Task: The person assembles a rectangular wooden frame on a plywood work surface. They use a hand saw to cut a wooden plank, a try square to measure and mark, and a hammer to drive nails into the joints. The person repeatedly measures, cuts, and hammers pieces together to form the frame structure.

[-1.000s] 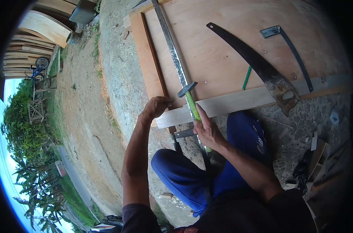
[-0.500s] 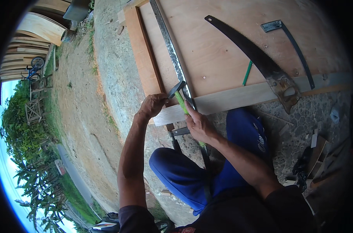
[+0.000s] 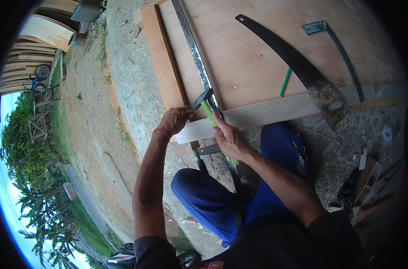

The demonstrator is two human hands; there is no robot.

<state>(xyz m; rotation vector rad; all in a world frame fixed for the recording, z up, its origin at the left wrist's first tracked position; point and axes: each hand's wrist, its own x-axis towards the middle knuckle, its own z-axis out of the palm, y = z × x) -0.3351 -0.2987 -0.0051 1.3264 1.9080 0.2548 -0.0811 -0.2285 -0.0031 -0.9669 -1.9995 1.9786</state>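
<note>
My right hand (image 3: 232, 141) is wrapped round the green handle of a hammer (image 3: 206, 110). Its dark head sits beside my left fingertips, over the corner of the wooden frame. My left hand (image 3: 174, 121) is closed in a pinch at that corner; whatever is between its fingers is too small to make out. Beneath the hands, a pale wood strip (image 3: 266, 113) meets a reddish-brown strip (image 3: 161, 58) along the edge of a plywood panel (image 3: 240, 58). A long metal bar clamp (image 3: 193, 45) crosses the panel and passes under the hammer.
On the panel lie a handsaw (image 3: 284, 51), its handle over the near edge, a green pencil (image 3: 285, 83) and a try square (image 3: 340, 54). Wood offcuts (image 3: 367, 179) lie on the rough ground at right. My blue-trousered knees (image 3: 204, 188) are close below the frame.
The hammer head has shifted slightly left and up, close to my left fingers. My left hand keeps its pinch at the corner. The whole view has moved a little.
</note>
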